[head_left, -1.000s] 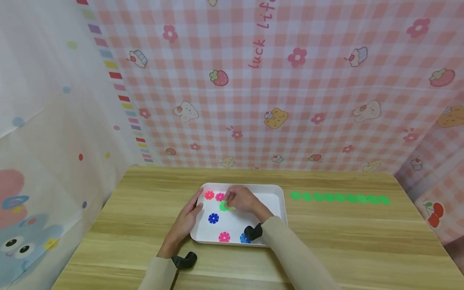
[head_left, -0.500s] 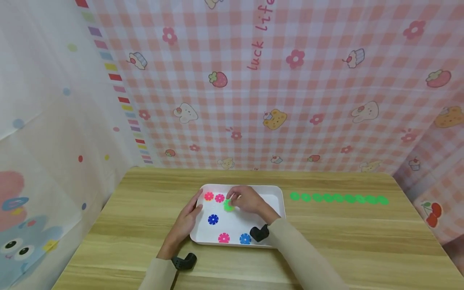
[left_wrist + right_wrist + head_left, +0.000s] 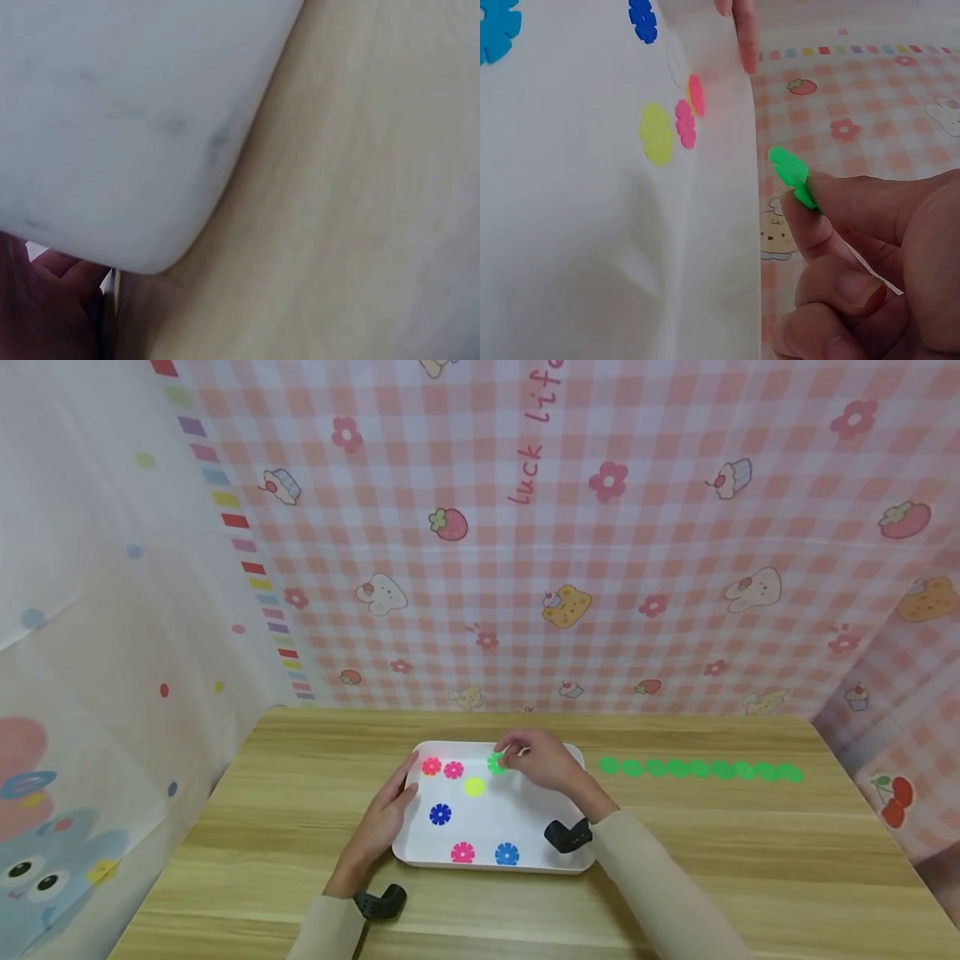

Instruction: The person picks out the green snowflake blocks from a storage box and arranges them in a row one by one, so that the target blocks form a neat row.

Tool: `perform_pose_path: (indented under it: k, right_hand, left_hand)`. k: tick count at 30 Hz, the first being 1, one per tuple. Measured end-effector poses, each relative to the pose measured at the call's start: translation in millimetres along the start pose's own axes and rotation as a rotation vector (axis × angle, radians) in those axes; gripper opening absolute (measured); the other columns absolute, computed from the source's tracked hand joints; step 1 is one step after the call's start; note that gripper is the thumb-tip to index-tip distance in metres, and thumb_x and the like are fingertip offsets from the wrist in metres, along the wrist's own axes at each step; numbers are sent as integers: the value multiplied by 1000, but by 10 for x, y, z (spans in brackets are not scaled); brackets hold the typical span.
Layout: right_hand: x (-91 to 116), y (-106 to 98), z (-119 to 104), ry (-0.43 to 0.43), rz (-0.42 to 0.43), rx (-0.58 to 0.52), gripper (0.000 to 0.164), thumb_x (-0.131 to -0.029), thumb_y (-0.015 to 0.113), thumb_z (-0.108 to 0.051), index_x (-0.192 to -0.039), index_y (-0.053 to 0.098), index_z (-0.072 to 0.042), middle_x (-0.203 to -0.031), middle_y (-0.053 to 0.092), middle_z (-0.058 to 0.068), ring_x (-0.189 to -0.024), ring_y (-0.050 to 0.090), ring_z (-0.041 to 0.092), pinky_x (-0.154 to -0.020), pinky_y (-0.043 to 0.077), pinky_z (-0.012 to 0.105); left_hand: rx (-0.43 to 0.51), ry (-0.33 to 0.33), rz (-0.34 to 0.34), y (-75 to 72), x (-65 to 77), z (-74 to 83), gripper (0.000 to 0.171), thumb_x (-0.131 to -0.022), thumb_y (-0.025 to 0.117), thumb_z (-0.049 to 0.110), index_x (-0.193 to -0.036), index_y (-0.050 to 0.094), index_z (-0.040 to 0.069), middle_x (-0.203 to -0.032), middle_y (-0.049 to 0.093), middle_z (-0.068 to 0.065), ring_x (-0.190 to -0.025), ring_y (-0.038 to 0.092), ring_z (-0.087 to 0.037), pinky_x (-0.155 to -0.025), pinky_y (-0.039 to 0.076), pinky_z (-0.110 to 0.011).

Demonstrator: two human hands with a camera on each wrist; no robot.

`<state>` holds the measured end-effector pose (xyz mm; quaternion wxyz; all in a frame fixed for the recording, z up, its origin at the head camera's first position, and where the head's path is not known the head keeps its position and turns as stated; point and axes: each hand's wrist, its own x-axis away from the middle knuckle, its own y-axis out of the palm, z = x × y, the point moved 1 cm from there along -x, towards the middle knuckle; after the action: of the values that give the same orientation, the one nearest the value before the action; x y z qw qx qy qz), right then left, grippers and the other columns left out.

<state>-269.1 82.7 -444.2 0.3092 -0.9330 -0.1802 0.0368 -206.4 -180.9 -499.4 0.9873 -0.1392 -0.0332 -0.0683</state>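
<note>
My right hand (image 3: 543, 762) pinches a green flower-shaped plastic disc (image 3: 787, 169) between thumb and fingertips, held up over the back part of the white tray (image 3: 525, 818). At the tray's left side, my left hand (image 3: 386, 814) grips the wall, its thumb over the rim and its fingers along the outside. Inside lie a yellow disc (image 3: 475, 787), a dark blue one (image 3: 440, 814), a light blue one (image 3: 507, 854) and several pink ones, such as the front pink disc (image 3: 462, 852). The left wrist view shows mostly the tray's outer wall (image 3: 135, 150).
Several green discs (image 3: 699, 769) form a row on the wooden table (image 3: 712, 860), to the right of the tray. A pink checked cloth (image 3: 480, 568) hangs behind the table, and a pale printed cloth (image 3: 112, 610) hangs at the left.
My right hand has lifted the green disc off the yellow one and carried it right and toward the back, uncovering the yellow disc. The left hand stays on the tray.
</note>
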Motion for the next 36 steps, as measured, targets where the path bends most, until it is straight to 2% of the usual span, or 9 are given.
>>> perform_pose_path:
  k: [5,11,14,18,22,26,32,36]
  right_hand:
    - [62,-141,45,-5,11,-7,12,-93,67,-8,-102,73,-13,-89,67,-2,-87,62,14,-79,54,32]
    - [160,-338,112,-3,30,-28,13,-95,65,-10,-106,71,-9,-91,68,1,-87,62,16,-80,55,34]
    - [219,-451,170,-29,51,-50,15,-95,64,-9,-108,70,-6,-93,68,5,-87,62,17,-81,55,34]
    - [333,-622,287,-55,77,-81,16,-95,64,-8,-109,69,-2,-94,68,8,-86,63,19,-80,54,34]
    - [477,-817,421,-23,97,-130,18,-96,63,-8,-111,67,0,-95,66,11,-86,65,23,-77,55,36]
    - [623,-1013,542,13,138,-156,22,-96,63,-9,-114,65,3,-98,66,15,-88,66,26,-74,54,34]
    - [855,-1278,773,58,196,-91,28,-99,61,-19,-121,64,-2,-109,66,17,-90,64,15,-69,54,30]
    - [1004,-1448,925,83,220,-62,36,-100,60,-29,-127,62,-4,-107,65,12,-85,61,7,-64,52,29]
  left_hand:
    - [2,5,-6,8,64,149,53,-107,33,10,-159,20,12,-167,9,-12,-153,3,-30,-123,4,-51]
    - [-15,1,4,-13,-35,-61,53,-108,32,15,-160,19,18,-167,9,-7,-154,3,-26,-124,4,-49]
    - [-22,9,10,-20,-67,-132,53,-109,33,18,-160,20,21,-167,9,-4,-154,4,-24,-124,4,-48]
    - [-22,6,7,-23,-82,-157,53,-108,33,17,-160,20,21,-167,10,-4,-154,4,-23,-125,4,-47]
    - [-21,-9,2,-20,-91,-148,53,-108,32,14,-160,19,18,-167,9,-6,-154,3,-24,-124,3,-47]
    - [-27,9,11,-22,-74,-136,53,-108,33,17,-160,20,20,-167,11,-3,-154,4,-22,-125,4,-46]
    - [-30,28,16,-16,-64,-148,52,-108,34,19,-159,23,24,-167,13,-1,-154,6,-21,-125,5,-46]
    - [-27,23,19,-14,-63,-156,52,-108,34,18,-159,23,24,-167,13,-2,-153,6,-22,-124,6,-47]
